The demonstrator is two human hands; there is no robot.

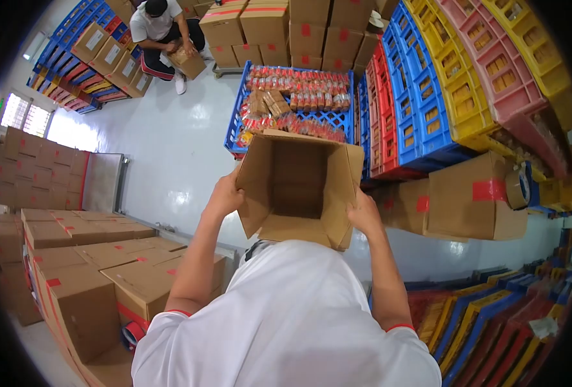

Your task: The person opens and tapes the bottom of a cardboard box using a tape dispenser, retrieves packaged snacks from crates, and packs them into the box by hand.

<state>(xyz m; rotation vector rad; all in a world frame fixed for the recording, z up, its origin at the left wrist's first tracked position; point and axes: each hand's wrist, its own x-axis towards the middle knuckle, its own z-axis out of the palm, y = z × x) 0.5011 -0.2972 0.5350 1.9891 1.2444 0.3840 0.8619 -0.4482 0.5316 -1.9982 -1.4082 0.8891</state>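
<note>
Nearest of all is the white shirt (pixel 286 309) of the person at work, and just past it the open carton (pixel 299 180), mouth tipped up toward the wearer. The left hand (pixel 224 195) is curled closed around the carton's left side and the right hand (pixel 365 213) pinches the right, one each side, I suppose, to keep it level and the flaps spread.

Beyond the carton sits a blue crate (pixel 324 118) of red-and-clear packets (pixel 299 80), lined up in rows at its far end, probably to be easy to reach and count. To the carton's right rise stacked crates (pixel 415 97), with a taped carton (pixel 461 200) below them; to its left are closed cartons (pixel 141 271), squared together, likely to save floor. Far beyond and left of it, a co-worker (pixel 160 29) crouches over a smaller box (pixel 188 63).

From here the fingertips behind the carton's walls are out of sight, and its depths are shadowed. Its far edge hides the crate's near end, so I can't tell whether the two touch. The packets' print is too small to read.
</note>
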